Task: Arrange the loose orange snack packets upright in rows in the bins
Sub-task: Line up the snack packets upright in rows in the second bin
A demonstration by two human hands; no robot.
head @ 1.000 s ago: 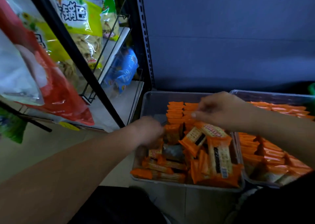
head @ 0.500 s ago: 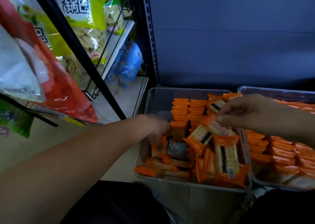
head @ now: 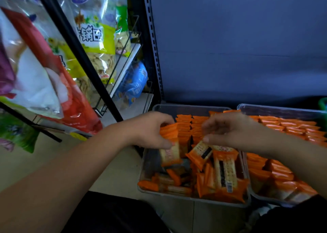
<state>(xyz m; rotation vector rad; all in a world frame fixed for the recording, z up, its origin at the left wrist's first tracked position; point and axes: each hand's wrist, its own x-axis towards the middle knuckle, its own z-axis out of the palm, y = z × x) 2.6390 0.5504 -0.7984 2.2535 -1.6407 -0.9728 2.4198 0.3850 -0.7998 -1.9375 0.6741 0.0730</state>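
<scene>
Blue-grey back panel (head: 230, 46) — left hand (head: 148, 130) grips glossy orange packets (head: 170, 155).

Both forearms stretched forward, left hand (head: 152, 130) curled in a grip, right hand (head: 230, 131) blurred, fingers bent

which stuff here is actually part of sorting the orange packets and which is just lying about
Part of the job: left grip holding orange packets; right grip, blurred; loose packets; upright rows; left bin; right bin.
Just lying about: yellow snack bags; red bag; blue bag; black rack.
</scene>
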